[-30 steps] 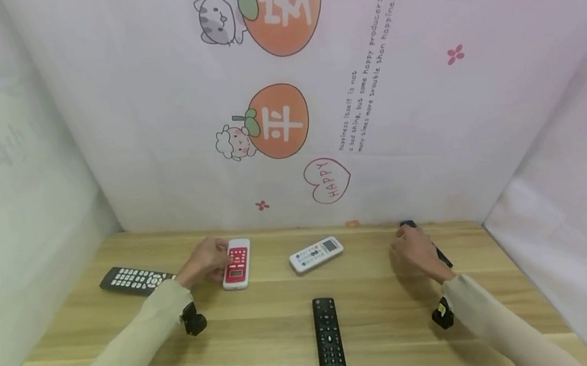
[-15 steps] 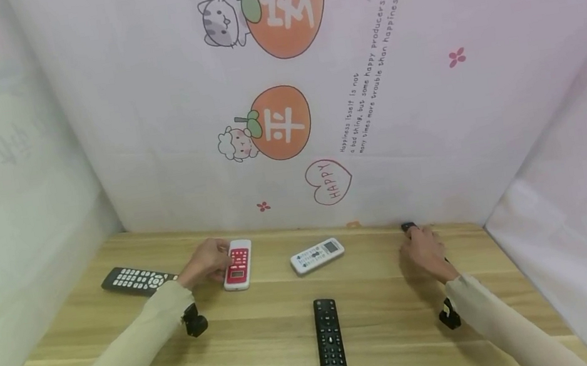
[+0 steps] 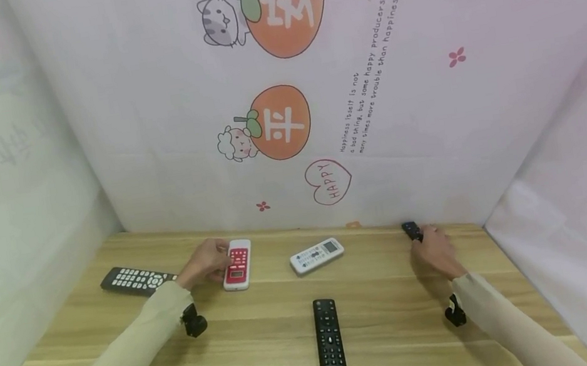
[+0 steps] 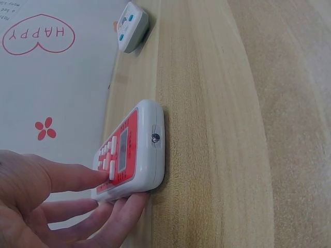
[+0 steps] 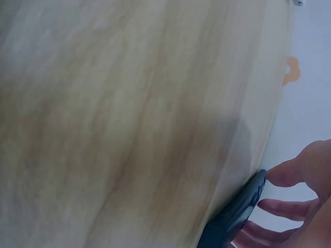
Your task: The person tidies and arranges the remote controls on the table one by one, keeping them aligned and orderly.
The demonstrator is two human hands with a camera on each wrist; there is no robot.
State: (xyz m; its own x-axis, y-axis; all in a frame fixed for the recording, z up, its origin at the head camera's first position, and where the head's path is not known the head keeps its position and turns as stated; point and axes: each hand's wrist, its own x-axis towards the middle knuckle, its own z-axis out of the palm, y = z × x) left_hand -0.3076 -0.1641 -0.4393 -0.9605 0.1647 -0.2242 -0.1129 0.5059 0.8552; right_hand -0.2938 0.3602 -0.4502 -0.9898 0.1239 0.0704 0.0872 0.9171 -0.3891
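My left hand (image 3: 206, 262) pinches a white remote control with a red face (image 3: 238, 267) near the back of the table. In the left wrist view, its thumb lies on the red face beside the white buttons, and the other fingers reach under the edge. At the back right, my right hand (image 3: 436, 250) is over a dark remote control (image 3: 411, 230) and hides its lower part. The right wrist view shows the fingertips (image 5: 274, 206) spread and lightly bent along the edge of that dark remote.
Between the hands lies a white remote (image 3: 317, 256). A long black remote (image 3: 330, 348) lies closer to the front, and a dark grey remote with white buttons (image 3: 134, 279) at the left. White printed cloth (image 3: 413, 184) walls the wooden table (image 3: 251, 354) at back and sides.
My right hand has shifted from the left side of the dark remote across to its right, uncovering its upper end. My left hand and the other remotes stay in place.
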